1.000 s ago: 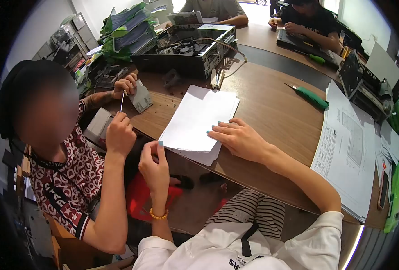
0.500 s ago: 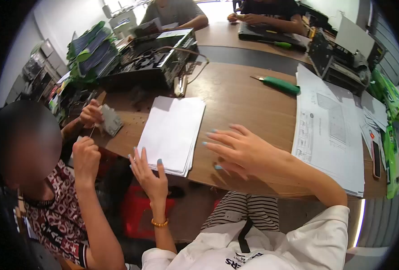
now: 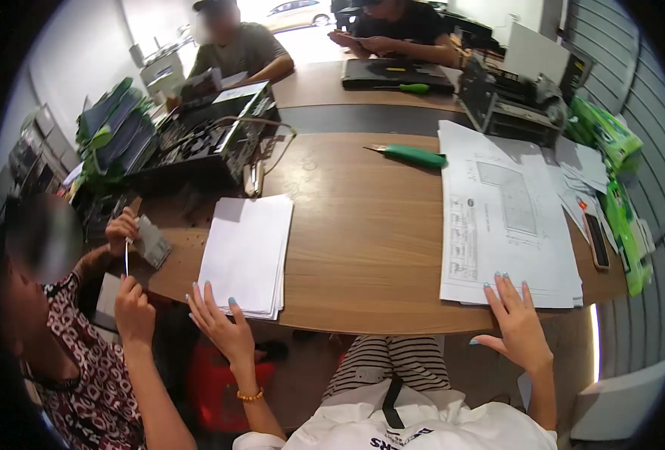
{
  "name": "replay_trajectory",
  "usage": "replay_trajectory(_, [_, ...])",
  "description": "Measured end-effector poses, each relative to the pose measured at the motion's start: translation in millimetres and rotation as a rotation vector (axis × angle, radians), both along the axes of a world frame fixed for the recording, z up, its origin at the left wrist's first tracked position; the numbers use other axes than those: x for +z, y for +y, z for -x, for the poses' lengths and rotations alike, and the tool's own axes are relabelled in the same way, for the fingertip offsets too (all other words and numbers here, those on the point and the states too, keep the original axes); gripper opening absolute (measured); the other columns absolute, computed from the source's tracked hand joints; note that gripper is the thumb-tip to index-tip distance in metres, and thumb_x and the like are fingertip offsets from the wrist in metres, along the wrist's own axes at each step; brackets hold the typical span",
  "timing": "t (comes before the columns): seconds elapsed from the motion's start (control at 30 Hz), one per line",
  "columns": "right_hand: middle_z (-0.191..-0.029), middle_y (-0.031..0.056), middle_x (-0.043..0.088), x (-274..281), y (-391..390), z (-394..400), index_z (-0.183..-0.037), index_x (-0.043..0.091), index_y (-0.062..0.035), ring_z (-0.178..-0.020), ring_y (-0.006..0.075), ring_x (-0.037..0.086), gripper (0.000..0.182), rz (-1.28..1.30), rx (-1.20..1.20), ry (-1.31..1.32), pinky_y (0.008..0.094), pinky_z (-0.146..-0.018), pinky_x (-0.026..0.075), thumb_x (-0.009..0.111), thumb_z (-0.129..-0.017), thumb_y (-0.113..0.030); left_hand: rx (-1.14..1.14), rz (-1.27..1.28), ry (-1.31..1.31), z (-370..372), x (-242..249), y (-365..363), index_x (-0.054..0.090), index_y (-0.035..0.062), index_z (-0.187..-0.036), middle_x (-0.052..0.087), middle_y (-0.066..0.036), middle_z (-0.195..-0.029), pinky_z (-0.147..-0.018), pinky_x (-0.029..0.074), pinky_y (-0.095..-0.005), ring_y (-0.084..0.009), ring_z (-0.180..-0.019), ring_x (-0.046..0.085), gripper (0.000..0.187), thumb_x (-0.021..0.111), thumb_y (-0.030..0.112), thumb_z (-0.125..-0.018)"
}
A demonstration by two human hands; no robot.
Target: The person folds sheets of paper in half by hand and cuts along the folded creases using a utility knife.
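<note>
My left hand (image 3: 226,330), with a beaded bracelet at the wrist, rests its spread fingertips at the lower left edge of a stack of white paper (image 3: 246,251). On the right, my right hand (image 3: 516,322) has its fingers apart over the bottom edge of a stack of printed drawings (image 3: 497,217). Neither hand grips anything. A green-handled tool (image 3: 415,156) with a thin tip lies beyond, just left of the drawings.
A person at the left holds a thin tool and a grey part (image 3: 152,241). An opened computer case (image 3: 197,154) stands at the back left. Two people sit across the table near a black laptop (image 3: 392,76). A phone (image 3: 596,241) lies at the right.
My right hand has moved from above the bare wood to the bottom edge of the drawings. My left hand stays at the white stack. The camera view has shifted right.
</note>
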State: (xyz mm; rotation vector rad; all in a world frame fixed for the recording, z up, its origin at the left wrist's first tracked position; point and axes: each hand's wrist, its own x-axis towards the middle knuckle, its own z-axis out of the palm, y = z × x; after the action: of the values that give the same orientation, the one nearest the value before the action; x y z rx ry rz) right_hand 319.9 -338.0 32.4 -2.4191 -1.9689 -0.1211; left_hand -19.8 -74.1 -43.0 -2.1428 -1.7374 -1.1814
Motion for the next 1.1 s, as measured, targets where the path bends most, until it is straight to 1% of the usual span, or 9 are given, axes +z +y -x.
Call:
replay_trajectory(0.17, [-0.110, 0.0121, 0.059, -19, -18, 13, -0.105, 0.059, -0.0052, -0.107, 0.0262, 0.054, 0.039, -0.299, 0.076, -0.104, 0.0485, -0.097, 0.034, 0.070, -0.069, -0.013, 0.034, 0.008, -0.104, -7, 4, -8, 0.036, 0.0085, -0.133, 0.023, -0.018, -0.143, -0.105, 0.013, -0.0535, -0.0400, -0.132, 0.015, 0.055, 0.043, 0.040, -0.089])
replay_trajectory(0.47, [-0.086, 0.0139, 0.063, -19, -28, -4, -0.100, 0.058, -0.0013, -0.083, 0.0261, 0.062, 0.025, -0.464, -0.003, -0.013, 0.0431, -0.088, 0.044, 0.061, -0.075, -0.003, -0.431, -0.135, -0.281, -51, 51, -49, 0.041, 0.0025, -0.128, 0.027, -0.019, -0.141, -0.106, 0.018, -0.0495, -0.0374, -0.134, 0.014, 0.046, 0.051, 0.017, -0.086])
replay_trajectory(0.53, [-0.077, 0.0159, 0.061, -4, -35, -8, -0.097, 0.058, 0.0003, -0.071, 0.0283, 0.062, 0.019, -0.384, -0.078, 0.015, 0.0399, -0.081, 0.047, 0.057, -0.078, -0.001, -0.674, -0.123, -0.221, -60, 60, -52, 0.045, 0.0010, -0.123, 0.034, -0.021, -0.137, -0.105, 0.020, -0.0489, -0.0388, -0.132, 0.020, 0.041, 0.051, 0.012, -0.084])
replay_trajectory(0.6, [-0.075, 0.0190, 0.058, 2, -38, -12, -0.097, 0.057, 0.0018, -0.067, 0.0314, 0.060, 0.017, -0.511, -0.547, 0.046, 0.0388, -0.072, 0.049, 0.053, -0.081, -0.001, -0.786, -0.124, -0.218, -72, 68, -54, 0.049, -0.0010, -0.118, 0.045, -0.021, -0.128, -0.104, 0.025, -0.0474, -0.0406, -0.127, 0.030, 0.037, 0.051, 0.009, -0.083])
replay_trajectory(0.73, [-0.080, 0.0191, 0.060, 26, -37, -16, -0.098, 0.057, 0.0023, -0.070, 0.0333, 0.061, 0.016, -0.893, -0.677, -0.001, 0.0374, -0.067, 0.049, 0.050, -0.083, -0.001, -1.000, 0.167, -0.329, -86, 82, -50, 0.048, -0.0017, -0.119, 0.049, -0.021, -0.124, -0.102, 0.029, -0.0419, -0.0346, -0.122, 0.040, 0.038, 0.052, 0.012, -0.084])
replay_trajectory(0.8, [-0.087, 0.0178, 0.062, 33, -28, -1, -0.099, 0.057, 0.0019, -0.075, 0.0336, 0.062, 0.019, -0.942, -0.474, -0.348, 0.0362, -0.063, 0.050, 0.051, -0.082, 0.001, -1.089, 0.397, -0.414, -95, 86, -41, 0.047, -0.0022, -0.121, 0.049, -0.021, -0.124, -0.102, 0.031, -0.0401, -0.0323, -0.121, 0.043, 0.039, 0.051, 0.017, -0.087])
replay_trajectory(0.93, [-0.094, 0.0116, 0.063, 53, 15, 32, -0.095, 0.061, -0.0049, -0.082, 0.0252, 0.063, 0.025, -0.880, 0.270, -0.214, 0.0340, -0.070, 0.053, 0.064, -0.071, 0.000, -1.486, 1.530, -0.949, -131, 91, 5, 0.032, -0.0052, -0.132, 0.042, -0.024, -0.129, -0.102, 0.031, -0.0427, -0.0313, -0.122, 0.040, 0.085, 0.028, 0.066, -0.085])
replay_trajectory(1.03, [-0.103, 0.0118, 0.060, 51, 38, 57, -0.102, 0.058, -0.0065, -0.096, 0.0241, 0.059, 0.023, -0.564, 0.656, -0.257, 0.0358, -0.089, 0.046, 0.052, -0.083, -0.017, -1.654, 1.803, -1.045, -147, 98, 49, 0.022, -0.0062, -0.135, 0.029, -0.029, -0.136, -0.102, 0.027, -0.0516, -0.0373, -0.128, 0.029, 0.104, 0.029, 0.078, -0.074])
replay_trajectory(1.1, [-0.098, 0.0096, 0.060, 49, 50, 63, -0.101, 0.057, -0.0068, -0.093, 0.0222, 0.059, 0.022, -0.511, 0.783, -0.210, 0.0342, -0.087, 0.046, 0.052, -0.082, -0.016, -1.716, 1.698, -0.927, -148, 110, 64, 0.020, -0.0034, -0.137, 0.027, -0.030, -0.136, -0.101, 0.025, -0.0541, -0.0382, -0.128, 0.028, 0.108, 0.029, 0.081, -0.070])
